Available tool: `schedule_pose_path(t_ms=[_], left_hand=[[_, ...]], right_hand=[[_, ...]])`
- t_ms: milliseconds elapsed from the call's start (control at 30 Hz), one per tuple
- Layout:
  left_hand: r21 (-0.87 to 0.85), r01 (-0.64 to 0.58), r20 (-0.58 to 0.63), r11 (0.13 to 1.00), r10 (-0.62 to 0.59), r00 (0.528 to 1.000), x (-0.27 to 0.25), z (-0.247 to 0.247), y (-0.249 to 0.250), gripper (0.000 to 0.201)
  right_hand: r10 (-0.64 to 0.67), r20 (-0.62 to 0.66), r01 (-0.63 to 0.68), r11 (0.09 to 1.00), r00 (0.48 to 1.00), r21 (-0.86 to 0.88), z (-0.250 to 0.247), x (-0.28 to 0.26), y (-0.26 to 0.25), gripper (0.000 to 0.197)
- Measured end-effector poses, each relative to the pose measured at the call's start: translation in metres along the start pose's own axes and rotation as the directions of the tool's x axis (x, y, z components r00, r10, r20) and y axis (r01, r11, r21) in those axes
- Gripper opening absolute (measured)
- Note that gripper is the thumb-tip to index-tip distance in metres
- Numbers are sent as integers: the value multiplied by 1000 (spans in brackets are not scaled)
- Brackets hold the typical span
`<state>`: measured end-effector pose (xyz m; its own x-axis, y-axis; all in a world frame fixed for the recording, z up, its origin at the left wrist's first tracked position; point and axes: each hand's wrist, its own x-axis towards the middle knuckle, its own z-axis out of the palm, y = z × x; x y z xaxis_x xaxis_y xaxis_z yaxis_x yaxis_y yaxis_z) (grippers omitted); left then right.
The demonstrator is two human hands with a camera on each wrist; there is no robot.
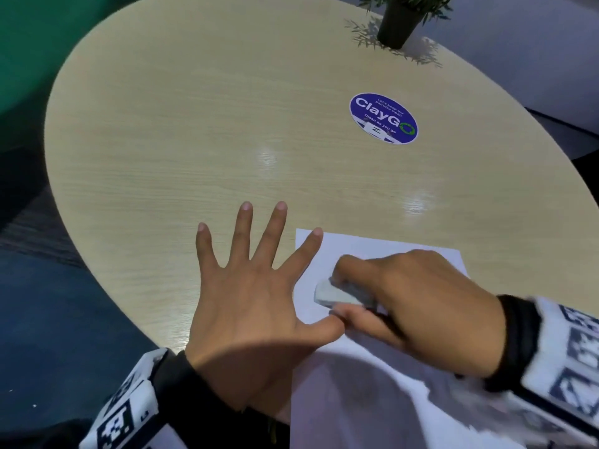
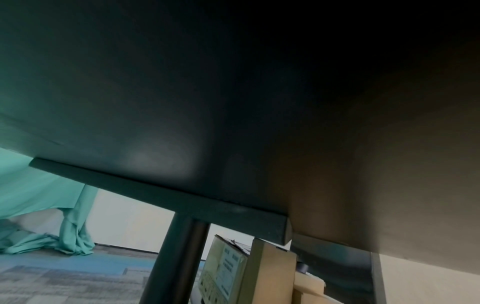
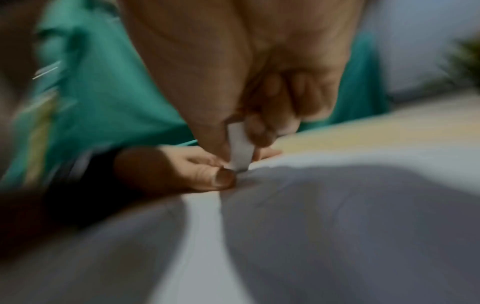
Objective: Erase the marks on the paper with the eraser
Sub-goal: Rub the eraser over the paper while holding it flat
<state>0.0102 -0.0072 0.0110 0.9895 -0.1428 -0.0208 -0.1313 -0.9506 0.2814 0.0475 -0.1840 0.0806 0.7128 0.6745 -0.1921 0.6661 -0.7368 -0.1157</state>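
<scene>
A white sheet of paper (image 1: pixel 382 251) lies on the pale wooden round table (image 1: pixel 194 124) near its front edge. My left hand (image 1: pixel 252 286) lies flat with fingers spread; its index finger and thumb press on the paper's left edge. My right hand (image 1: pixel 398 299) pinches a white eraser (image 1: pixel 334 294) between thumb and fingers, its tip down on the paper close to the left thumb. In the blurred right wrist view the eraser (image 3: pixel 240 148) stands on the paper (image 3: pixel 337 205) beside the left thumb (image 3: pixel 207 176). No marks are visible on the paper.
A round blue "ClayGo" sticker (image 1: pixel 383 118) sits on the table beyond the paper. A dark potted plant (image 1: pixel 400 21) stands at the far edge. The left wrist view shows the table's underside, its dark leg (image 2: pixel 179 259) and cardboard boxes (image 2: pixel 246 271) on the floor.
</scene>
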Motion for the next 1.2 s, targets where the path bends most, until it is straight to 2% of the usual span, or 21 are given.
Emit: schedule_pose_path(t_ms=[100,133,233,367,467,600,700,800,833,933,1033,1133,1200], left_hand=[[-6,6,-1,1000,-6,1000,0,1,0,94],[-4,10,-2,1000,-10,1000,0,1,0,94],[4,8,-7,1000,-8,1000,0,1,0,92],[3,9,0,1000,-9,1000,-1,1,-1,95],[15,4,-3,1000,-4,1000,-1,0,0,91],[15,2,1,1000,-2,1000,-1,1,-1,94],[17,-2,-8,1000,2,1000,-1,1,0,90],[14,-1,-2,1000,1,1000,-1,2,-1,93],[15,0,-3,1000,0,1000,-1,1,-1,93],[13,-2,-7,1000,2,1000,-1,1,-1,91],[18,-3,-3,1000,3,1000,-1,1,-1,94],[14,2,-9,1000,-2,1000,-1,2,-1,92],[15,4,0,1000,-4,1000,0,1,-1,94]], right_hand=[[96,-85,-93,995,992,39,-2,1,9,30],[92,-101,-89,996,991,30,-1,0,10,30],[13,-44,-11,999,999,45,3,-5,0,25],[105,-110,-100,994,988,52,-1,0,10,27],[13,-44,-11,998,999,55,2,-1,2,26],[102,-132,-92,993,986,79,-1,2,9,27],[33,-80,-27,996,996,80,3,2,2,24],[116,-133,-102,989,984,109,2,6,5,26],[108,-141,-95,990,984,102,1,7,5,26],[54,-78,-47,995,996,85,1,9,-1,23],[122,-75,-116,990,990,75,-2,11,1,27],[63,-48,-59,995,997,74,-2,14,-3,28],[108,-55,-102,990,993,93,-4,16,-3,31]])
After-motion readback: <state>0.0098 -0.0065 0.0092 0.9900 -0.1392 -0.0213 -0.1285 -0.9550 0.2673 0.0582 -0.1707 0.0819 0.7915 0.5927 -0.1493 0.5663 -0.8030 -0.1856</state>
